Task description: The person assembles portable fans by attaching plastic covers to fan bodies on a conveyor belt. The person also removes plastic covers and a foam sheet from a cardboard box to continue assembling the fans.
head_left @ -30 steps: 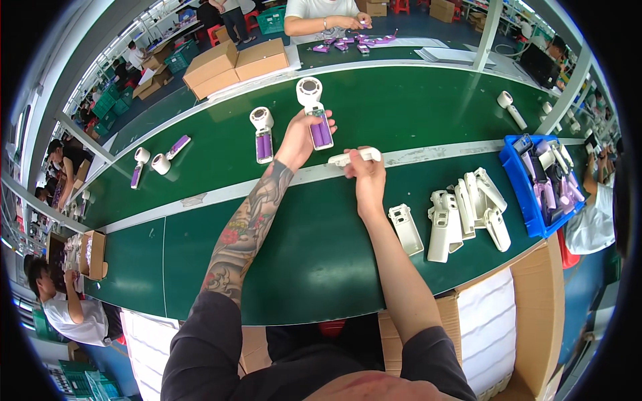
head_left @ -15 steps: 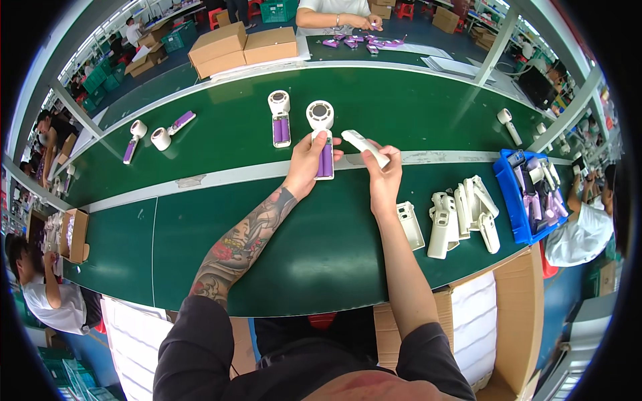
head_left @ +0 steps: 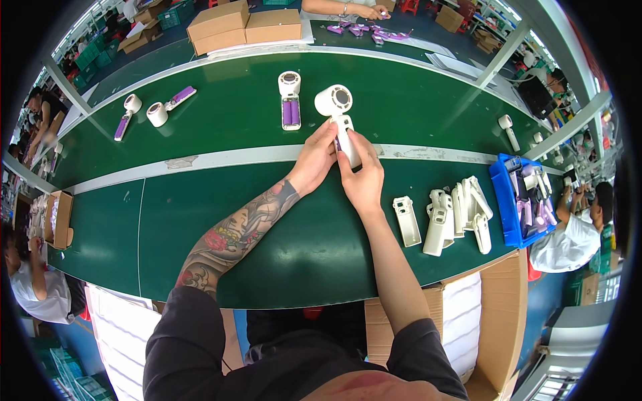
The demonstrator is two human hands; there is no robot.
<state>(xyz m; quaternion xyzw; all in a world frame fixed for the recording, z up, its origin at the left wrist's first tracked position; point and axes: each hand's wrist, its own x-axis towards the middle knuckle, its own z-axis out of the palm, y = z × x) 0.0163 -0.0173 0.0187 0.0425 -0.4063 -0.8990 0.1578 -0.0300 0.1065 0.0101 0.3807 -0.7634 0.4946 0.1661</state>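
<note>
A white handheld fan point(head_left: 333, 101) is held over the pale strip across the green bench, its round head pointing away from me. My left hand point(head_left: 319, 154) grips its handle from the left, thumb near the neck. On the handle's open side lies a white handle cover point(head_left: 345, 124), closed in my right hand point(head_left: 362, 175), covering most of the purple cells. Only a sliver of purple shows between the hands; whether the cover is fully seated I cannot tell. Left of it lies another fan point(head_left: 290, 100) with two purple cells exposed.
Several loose white covers point(head_left: 438, 224) lie at right beside a blue bin point(head_left: 513, 227) of parts. Two more fans point(head_left: 157, 114) rest far left. A cardboard box point(head_left: 62, 220) stands at the left edge. Other people work around the bench.
My right hand has brought the cover leftward onto the fan's handle, and both hands now meet there. The fan has turned and tilted, and its purple cells are mostly hidden.
</note>
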